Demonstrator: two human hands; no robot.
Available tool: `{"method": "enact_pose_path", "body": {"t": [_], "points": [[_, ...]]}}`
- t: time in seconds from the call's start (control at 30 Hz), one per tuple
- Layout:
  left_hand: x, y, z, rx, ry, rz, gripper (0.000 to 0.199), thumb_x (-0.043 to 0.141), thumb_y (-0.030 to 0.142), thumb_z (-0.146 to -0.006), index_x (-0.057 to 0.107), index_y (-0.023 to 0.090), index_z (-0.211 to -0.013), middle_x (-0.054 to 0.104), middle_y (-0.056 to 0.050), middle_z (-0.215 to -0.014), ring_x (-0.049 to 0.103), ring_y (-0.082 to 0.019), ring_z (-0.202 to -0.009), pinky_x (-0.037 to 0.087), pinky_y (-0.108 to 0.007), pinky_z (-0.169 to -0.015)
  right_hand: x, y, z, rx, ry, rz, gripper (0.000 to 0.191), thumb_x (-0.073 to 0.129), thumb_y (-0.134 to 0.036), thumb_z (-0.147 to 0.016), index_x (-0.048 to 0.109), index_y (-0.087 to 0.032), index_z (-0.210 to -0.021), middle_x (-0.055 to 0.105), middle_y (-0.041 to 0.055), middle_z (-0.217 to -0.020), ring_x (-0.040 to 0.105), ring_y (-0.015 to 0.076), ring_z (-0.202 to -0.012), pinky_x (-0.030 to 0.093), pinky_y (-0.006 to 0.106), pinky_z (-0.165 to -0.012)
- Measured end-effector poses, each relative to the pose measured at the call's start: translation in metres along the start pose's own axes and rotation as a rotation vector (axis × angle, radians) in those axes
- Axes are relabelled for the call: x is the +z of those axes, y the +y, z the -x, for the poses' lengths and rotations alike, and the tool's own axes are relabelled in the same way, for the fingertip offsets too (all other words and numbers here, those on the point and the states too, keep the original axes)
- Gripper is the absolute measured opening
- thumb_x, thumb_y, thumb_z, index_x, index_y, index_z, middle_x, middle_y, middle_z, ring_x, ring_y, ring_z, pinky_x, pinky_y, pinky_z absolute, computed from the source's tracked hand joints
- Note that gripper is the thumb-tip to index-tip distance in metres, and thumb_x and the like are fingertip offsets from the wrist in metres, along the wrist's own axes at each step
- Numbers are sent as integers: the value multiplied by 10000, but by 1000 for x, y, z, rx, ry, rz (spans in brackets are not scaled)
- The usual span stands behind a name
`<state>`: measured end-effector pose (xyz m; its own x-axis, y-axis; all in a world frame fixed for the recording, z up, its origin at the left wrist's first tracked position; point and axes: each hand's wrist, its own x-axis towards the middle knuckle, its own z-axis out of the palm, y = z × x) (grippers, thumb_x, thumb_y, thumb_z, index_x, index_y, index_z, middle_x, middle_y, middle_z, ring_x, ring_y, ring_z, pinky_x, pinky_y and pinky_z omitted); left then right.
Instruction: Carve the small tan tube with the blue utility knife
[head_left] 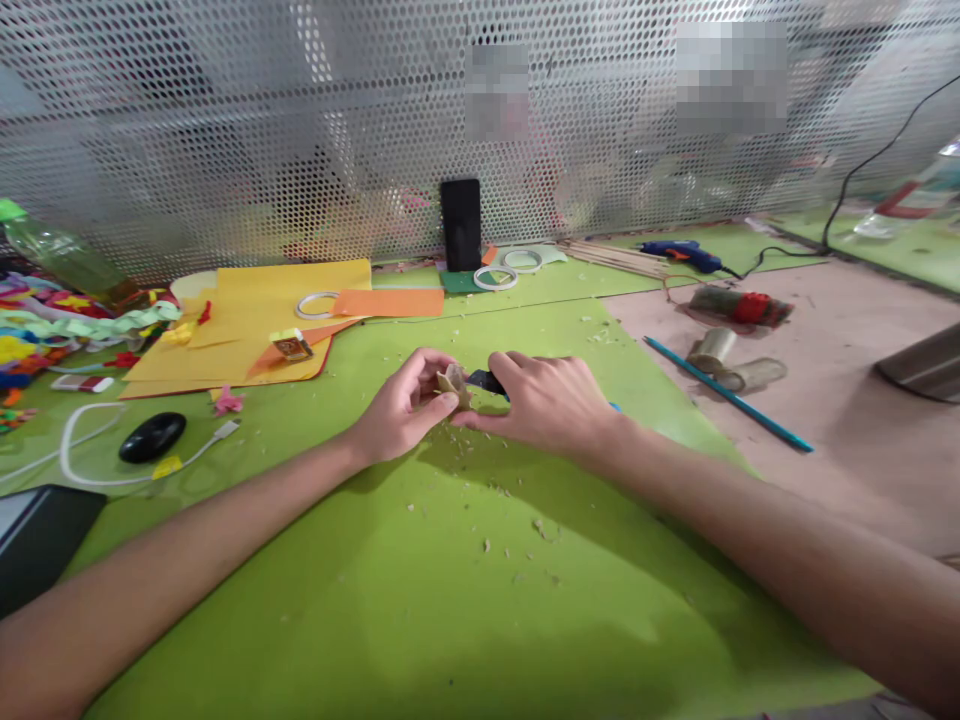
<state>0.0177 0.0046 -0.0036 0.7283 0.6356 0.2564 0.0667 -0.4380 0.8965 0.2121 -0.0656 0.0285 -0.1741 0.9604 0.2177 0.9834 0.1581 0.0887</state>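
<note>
Between the thumb and fingers of my left hand (412, 405) is a small tan wood-like piece (453, 384) with a rough, cut edge. My right hand (551, 400) is closed around a utility knife (489, 382); its dark front end points left at the tan piece, and a bit of blue shows behind the palm. The right thumb reaches to the piece's lower edge. Most of the knife's handle is hidden by the hand. Pale shavings (540, 528) lie scattered on the green table mat (360, 600) below and around both hands.
On the right lie a blue stick (727, 393), tan tube pieces (712, 350), a red-wrapped roll (742, 306) and a blue glue gun (681, 255). A phone (461, 225) leans on the perforated metal screen. Yellow paper (247, 310), a mouse (152, 437) and a white cable are left.
</note>
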Motion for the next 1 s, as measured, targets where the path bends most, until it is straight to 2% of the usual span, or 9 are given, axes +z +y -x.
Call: {"method": "enact_pose_path", "body": {"t": [0.17,0.3,0.43,0.6,0.83,1.0], "points": [[1,2,1,-17,-72,-9,439,532,319,-905,402,188,-1304,669,-122,-1052,676,-175,-891,566,-327,-798,-1,-2,-1,-19,-48,-4,759,171,-837,-780,519,-187,-957,666,63,-780,589,189,-560,158,283,-470],[1,2,0,1,-102,-69,455,559,341,-885,460,179,-1299,678,-113,-1033,684,-184,-869,581,-311,-756,-1,-4,-1,-38,-58,8,767,159,-832,-787,522,-184,-980,670,73,-818,607,199,-596,166,284,-482],[2,0,0,-10,-72,-77,425,605,354,-854,489,179,-1224,682,-103,-1018,685,-173,-821,582,-299,-724,4,-3,-2,-61,-51,21,771,136,-826,-794,528,-188,-975,665,76,-809,613,199,-604,168,286,-483],[3,1,0,-36,-56,-92,395,609,358,-854,491,183,-1188,684,-37,-797,675,-159,-721,563,-286,-669,7,-1,-2,-87,-66,32,764,117,-805,-813,530,-192,-1009,669,78,-849,616,202,-624,183,287,-493],[3,-2,0,-35,-15,-104,429,652,393,-818,509,181,-1163,721,-78,-903,706,-195,-802,573,-295,-683,7,-2,-1,-95,-52,61,766,111,-780,-835,537,-177,-1039,671,100,-882,623,214,-676,191,292,-514],[3,-1,0,-37,-17,-111,429,644,398,-825,504,175,-1163,717,-60,-852,697,-182,-766,556,-275,-662,14,-3,0,-80,-13,54,766,117,-786,-830,543,-173,-1003,674,93,-865,617,217,-665,182,296,-521]]}}
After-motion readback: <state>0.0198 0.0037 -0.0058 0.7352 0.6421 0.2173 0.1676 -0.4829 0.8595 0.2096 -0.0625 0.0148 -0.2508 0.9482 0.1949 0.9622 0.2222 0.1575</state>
